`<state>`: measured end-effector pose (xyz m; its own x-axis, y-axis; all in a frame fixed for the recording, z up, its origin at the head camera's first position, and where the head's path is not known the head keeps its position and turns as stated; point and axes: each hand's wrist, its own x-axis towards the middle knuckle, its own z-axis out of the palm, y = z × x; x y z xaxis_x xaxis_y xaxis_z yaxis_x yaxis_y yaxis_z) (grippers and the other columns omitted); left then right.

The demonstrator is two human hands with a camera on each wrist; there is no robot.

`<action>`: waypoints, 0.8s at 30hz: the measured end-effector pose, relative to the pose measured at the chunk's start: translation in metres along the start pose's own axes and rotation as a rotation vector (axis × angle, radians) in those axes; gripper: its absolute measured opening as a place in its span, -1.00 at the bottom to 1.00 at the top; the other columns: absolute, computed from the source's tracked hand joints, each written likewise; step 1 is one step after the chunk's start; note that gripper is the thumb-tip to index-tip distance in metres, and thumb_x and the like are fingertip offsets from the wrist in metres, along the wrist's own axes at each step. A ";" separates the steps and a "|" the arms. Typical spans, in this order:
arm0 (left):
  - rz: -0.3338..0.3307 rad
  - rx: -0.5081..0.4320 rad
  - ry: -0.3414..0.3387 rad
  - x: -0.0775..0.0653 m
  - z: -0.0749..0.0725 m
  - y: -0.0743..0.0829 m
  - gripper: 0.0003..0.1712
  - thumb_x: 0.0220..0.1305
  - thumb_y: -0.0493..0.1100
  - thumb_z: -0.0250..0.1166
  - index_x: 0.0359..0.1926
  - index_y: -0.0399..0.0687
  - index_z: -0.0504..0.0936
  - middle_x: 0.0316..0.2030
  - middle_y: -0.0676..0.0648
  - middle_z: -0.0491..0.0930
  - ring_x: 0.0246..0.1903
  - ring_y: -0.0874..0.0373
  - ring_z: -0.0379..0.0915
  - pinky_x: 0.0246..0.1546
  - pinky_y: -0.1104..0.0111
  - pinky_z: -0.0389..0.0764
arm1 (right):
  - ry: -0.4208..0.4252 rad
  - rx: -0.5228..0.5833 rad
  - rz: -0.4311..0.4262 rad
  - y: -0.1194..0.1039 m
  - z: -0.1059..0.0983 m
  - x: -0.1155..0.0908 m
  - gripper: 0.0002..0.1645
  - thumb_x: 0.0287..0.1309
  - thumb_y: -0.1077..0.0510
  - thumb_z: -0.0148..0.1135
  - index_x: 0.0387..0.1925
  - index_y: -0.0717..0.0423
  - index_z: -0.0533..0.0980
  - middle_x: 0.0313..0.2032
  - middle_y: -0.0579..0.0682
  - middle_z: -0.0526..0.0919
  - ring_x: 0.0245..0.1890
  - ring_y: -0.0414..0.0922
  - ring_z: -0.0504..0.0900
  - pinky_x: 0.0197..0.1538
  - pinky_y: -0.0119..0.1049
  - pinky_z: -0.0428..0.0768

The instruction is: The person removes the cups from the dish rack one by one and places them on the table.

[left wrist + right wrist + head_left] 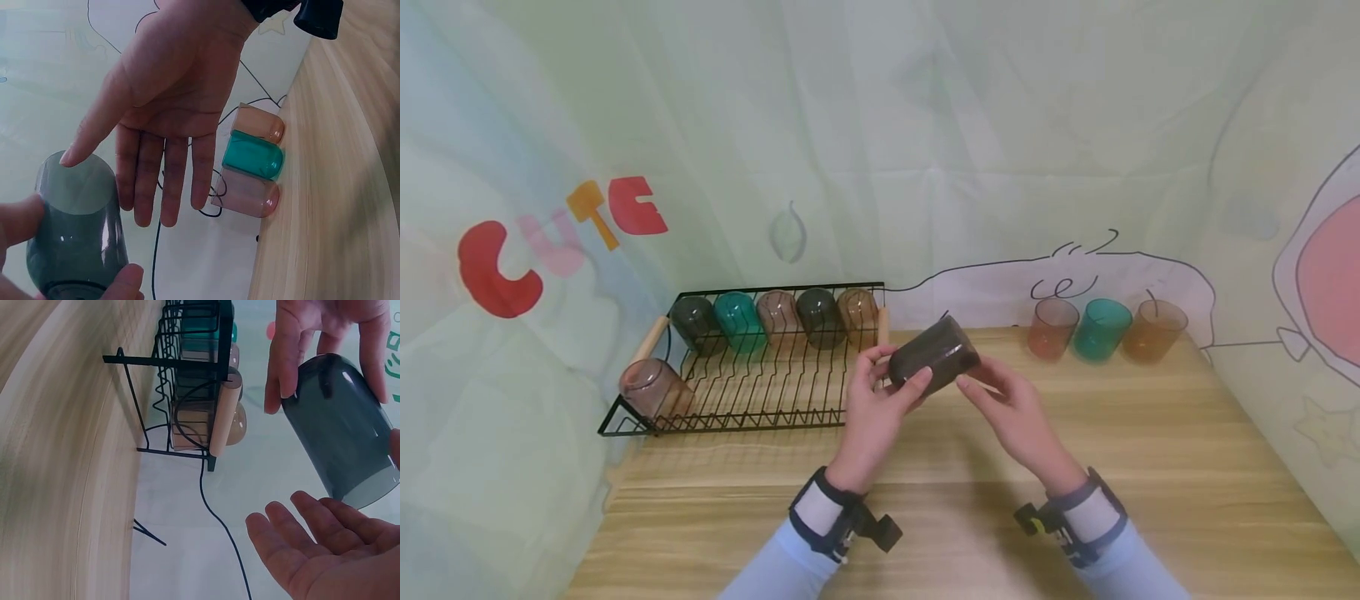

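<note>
A dark grey see-through cup [934,357] is held tilted above the table, its rim toward the right. My left hand [878,404] grips it near the base with thumb and fingers, as the right wrist view also shows. At the rim is my right hand [1017,412], its fingers extended; in the left wrist view the right thumb [94,128] touches or nearly touches the rim. Behind the left hand stands a black wire rack [730,428] with upside-down cups: a dark one [696,323], a teal one [740,321] and several others.
A pinkish cup [655,387] leans in the rack's front left corner. On the back right of the wooden table [1150,467] a pink cup [1052,332], a teal cup [1102,332] and an amber cup [1153,333] stand in a row. A printed cloth [865,167] hangs behind.
</note>
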<state>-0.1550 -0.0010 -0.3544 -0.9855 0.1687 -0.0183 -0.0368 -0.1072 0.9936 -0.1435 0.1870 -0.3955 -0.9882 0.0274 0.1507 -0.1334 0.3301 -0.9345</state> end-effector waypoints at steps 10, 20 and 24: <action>-0.023 0.119 -0.043 0.000 0.004 -0.004 -0.23 0.07 -0.09 0.41 0.28 -0.07 0.28 0.16 -0.17 0.28 -0.01 -0.05 0.54 -0.11 0.31 0.64 | 0.026 0.041 0.034 -0.030 -0.002 -0.007 -0.40 0.20 -0.10 0.18 0.17 0.13 0.38 0.04 0.07 0.57 0.10 0.00 0.52 0.15 -0.01 0.52; -0.017 0.160 -0.083 0.014 0.004 -0.034 -0.27 -0.04 -0.02 0.47 0.16 0.02 0.37 0.11 -0.10 0.40 -0.06 0.02 0.59 -0.14 0.29 0.65 | 0.038 0.146 0.010 -0.010 0.000 0.007 -0.31 0.02 -0.10 0.35 0.19 -0.04 0.38 0.03 0.00 0.56 0.05 -0.04 0.55 0.08 -0.13 0.58; -0.020 0.194 -0.099 0.017 0.003 -0.041 -0.21 -0.08 0.09 0.48 0.18 0.05 0.34 0.14 -0.09 0.39 -0.04 0.03 0.58 -0.11 0.29 0.64 | 0.061 0.115 -0.005 -0.003 0.000 0.011 -0.26 -0.06 -0.14 0.40 0.19 -0.07 0.39 0.06 -0.03 0.56 0.03 -0.06 0.57 0.02 -0.18 0.60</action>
<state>-0.1692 0.0096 -0.3950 -0.9635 0.2650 -0.0366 -0.0142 0.0860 0.9962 -0.1540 0.1863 -0.3911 -0.9816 0.0847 0.1712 -0.1491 0.2202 -0.9640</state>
